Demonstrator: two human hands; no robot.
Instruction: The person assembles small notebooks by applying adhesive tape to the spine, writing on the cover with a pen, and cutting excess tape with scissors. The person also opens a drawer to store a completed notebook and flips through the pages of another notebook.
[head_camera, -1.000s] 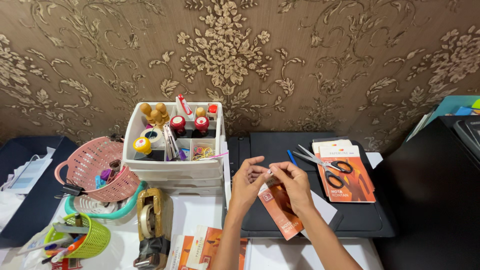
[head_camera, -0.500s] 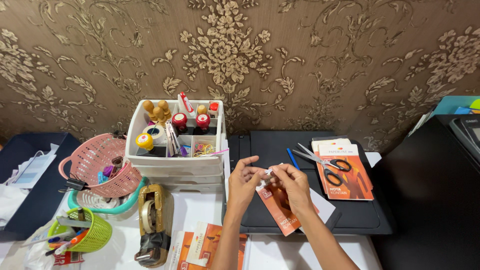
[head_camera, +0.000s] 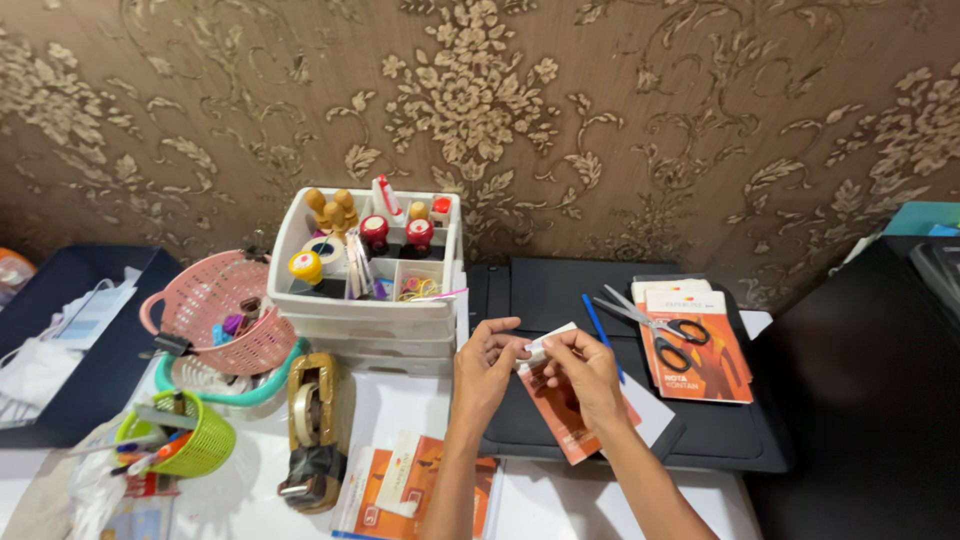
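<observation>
White paper slip (head_camera: 545, 343) being pinched between both hands above an orange booklet (head_camera: 563, 420).

Gripping the slip from either end: left hand (head_camera: 484, 362) fingers (head_camera: 512, 348) closed on its near edge, right hand (head_camera: 588, 368) fingertips (head_camera: 552, 349) clamped on the other. Seemingly mid-handling, the slip not yet set down anywhere. Lying just beneath the fingers, the booklet on a black flat machine (head_camera: 560, 300); resting beyond the right fingers, a blue pen (head_camera: 597, 327) and scissors (head_camera: 655, 325); standing past the left fingers, a white organiser tray (head_camera: 365, 312).
</observation>
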